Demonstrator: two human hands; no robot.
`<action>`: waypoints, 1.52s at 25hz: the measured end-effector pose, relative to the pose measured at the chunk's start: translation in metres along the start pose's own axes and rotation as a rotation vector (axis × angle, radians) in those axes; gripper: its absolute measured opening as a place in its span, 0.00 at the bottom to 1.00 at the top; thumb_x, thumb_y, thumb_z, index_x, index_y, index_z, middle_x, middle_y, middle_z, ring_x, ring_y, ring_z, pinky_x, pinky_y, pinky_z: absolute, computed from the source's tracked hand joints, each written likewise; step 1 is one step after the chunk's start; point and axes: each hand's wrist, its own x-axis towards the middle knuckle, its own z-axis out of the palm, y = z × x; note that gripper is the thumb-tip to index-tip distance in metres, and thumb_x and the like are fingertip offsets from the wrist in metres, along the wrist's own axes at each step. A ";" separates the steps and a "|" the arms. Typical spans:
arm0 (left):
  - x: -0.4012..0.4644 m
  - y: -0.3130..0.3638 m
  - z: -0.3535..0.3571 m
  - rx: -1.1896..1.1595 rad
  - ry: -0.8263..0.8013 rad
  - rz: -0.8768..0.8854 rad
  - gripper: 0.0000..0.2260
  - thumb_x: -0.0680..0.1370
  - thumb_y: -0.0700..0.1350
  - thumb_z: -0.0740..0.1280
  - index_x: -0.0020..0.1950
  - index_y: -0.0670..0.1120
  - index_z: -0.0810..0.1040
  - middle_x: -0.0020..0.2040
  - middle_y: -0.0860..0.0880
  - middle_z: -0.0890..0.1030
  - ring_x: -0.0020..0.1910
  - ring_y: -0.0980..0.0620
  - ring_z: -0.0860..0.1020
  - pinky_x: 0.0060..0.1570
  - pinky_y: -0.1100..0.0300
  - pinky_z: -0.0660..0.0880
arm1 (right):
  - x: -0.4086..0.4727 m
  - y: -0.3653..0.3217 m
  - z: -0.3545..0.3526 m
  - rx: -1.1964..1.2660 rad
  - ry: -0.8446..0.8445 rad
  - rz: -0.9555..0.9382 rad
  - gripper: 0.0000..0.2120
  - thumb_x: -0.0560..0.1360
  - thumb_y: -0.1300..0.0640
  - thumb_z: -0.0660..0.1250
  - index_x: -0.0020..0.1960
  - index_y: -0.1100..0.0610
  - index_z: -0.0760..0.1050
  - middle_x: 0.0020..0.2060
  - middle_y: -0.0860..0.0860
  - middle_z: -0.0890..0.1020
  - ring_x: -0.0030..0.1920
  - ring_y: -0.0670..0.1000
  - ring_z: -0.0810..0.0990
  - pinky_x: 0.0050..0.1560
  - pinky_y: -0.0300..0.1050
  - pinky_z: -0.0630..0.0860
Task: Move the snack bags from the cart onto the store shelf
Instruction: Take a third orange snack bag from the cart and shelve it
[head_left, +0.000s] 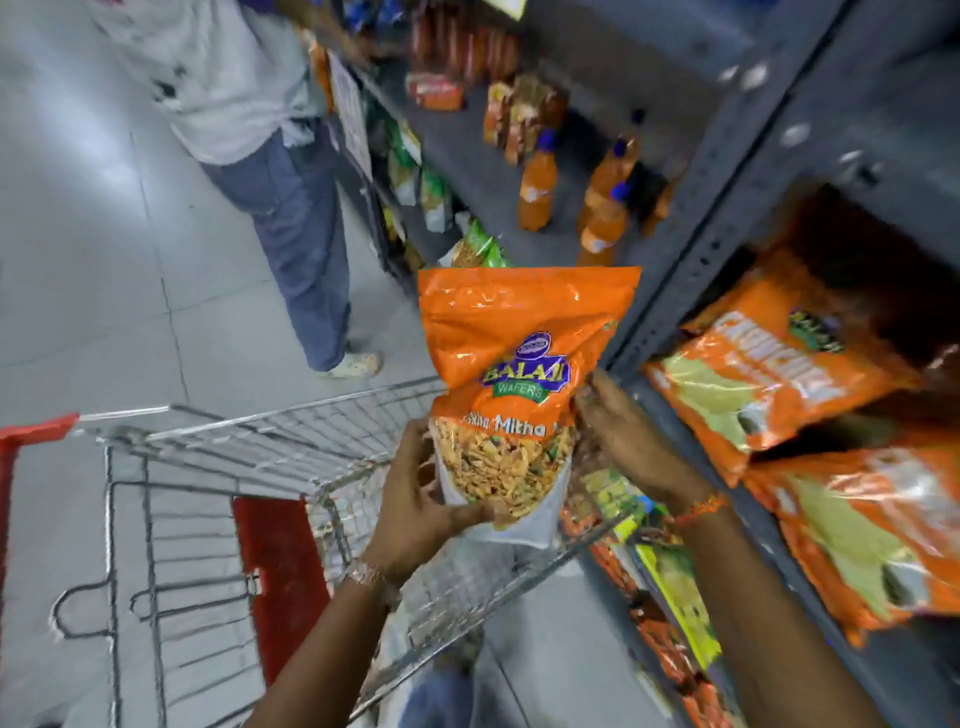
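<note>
An orange snack bag (511, 364) with a purple and green logo and a clear window of yellow mix is held upright above the wire cart (291, 447). My left hand (421, 499) grips its lower left corner and bottom. My right hand (623, 436) presses its right edge. The bag hangs just left of the grey shelf upright (691, 244). Several similar orange bags (769, 374) lie flat on the shelf to the right. More bags (613, 493) show through the cart's right side.
A person in a light shirt and blue trousers (296, 228) stands in the aisle beyond the cart. Orange drink bottles (537, 187) stand on the far shelf. Green packets (431, 192) fill lower shelves. The cart's red handle (31, 431) is at left.
</note>
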 end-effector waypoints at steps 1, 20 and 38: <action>-0.002 0.021 0.006 -0.002 -0.023 0.042 0.41 0.55 0.47 0.85 0.64 0.62 0.72 0.61 0.56 0.82 0.60 0.55 0.81 0.53 0.55 0.81 | -0.013 -0.022 -0.017 -0.093 0.068 -0.085 0.16 0.84 0.46 0.55 0.69 0.49 0.72 0.61 0.46 0.82 0.56 0.35 0.79 0.59 0.36 0.75; -0.049 0.289 0.211 -0.088 -0.802 0.660 0.38 0.55 0.35 0.84 0.59 0.57 0.77 0.56 0.53 0.86 0.56 0.56 0.84 0.50 0.64 0.81 | -0.293 -0.182 -0.198 -0.266 1.376 -0.525 0.14 0.84 0.48 0.60 0.43 0.56 0.69 0.33 0.55 0.80 0.33 0.57 0.78 0.33 0.55 0.76; -0.107 0.334 0.439 0.152 -0.882 0.924 0.60 0.57 0.50 0.86 0.76 0.54 0.48 0.75 0.50 0.66 0.73 0.49 0.68 0.73 0.48 0.68 | -0.383 -0.138 -0.324 -0.324 1.922 -0.226 0.13 0.84 0.52 0.59 0.46 0.61 0.67 0.35 0.62 0.78 0.32 0.54 0.71 0.30 0.45 0.65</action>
